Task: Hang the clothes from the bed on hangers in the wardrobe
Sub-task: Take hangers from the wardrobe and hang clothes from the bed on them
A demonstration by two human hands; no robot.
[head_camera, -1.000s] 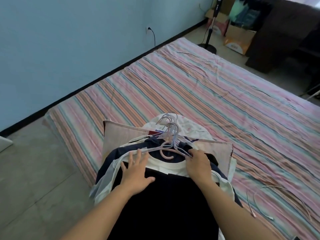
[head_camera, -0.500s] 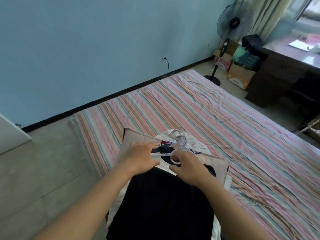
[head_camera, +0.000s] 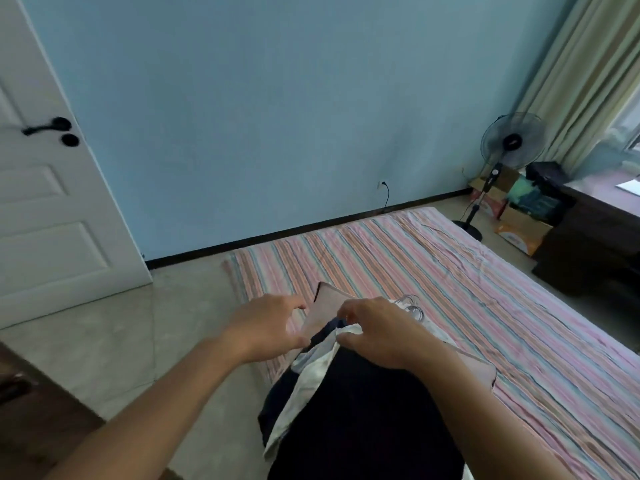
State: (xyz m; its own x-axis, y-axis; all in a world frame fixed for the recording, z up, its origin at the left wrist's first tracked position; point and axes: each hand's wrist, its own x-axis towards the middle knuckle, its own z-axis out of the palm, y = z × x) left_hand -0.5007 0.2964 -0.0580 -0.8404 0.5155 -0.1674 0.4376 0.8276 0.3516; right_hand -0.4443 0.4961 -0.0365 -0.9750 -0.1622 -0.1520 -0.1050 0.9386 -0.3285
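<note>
Both hands (head_camera: 273, 327) (head_camera: 381, 336) now nearer one clothes pile (head_camera: 363, 410)

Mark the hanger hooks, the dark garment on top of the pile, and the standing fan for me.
hanger hooks (head_camera: 414, 308), head view, on the pale curved hook tips beyond the right hand.
dark garment (head_camera: 367, 417), head view, on its broad front panel.
standing fan (head_camera: 512, 142), head view, on the round grille's hub.

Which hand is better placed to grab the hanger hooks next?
Right, probably. The right hand lies on the clothes pile, its fingers right beside the hanger hooks. The left hand hovers at the pile's left edge, farther from them.
</note>
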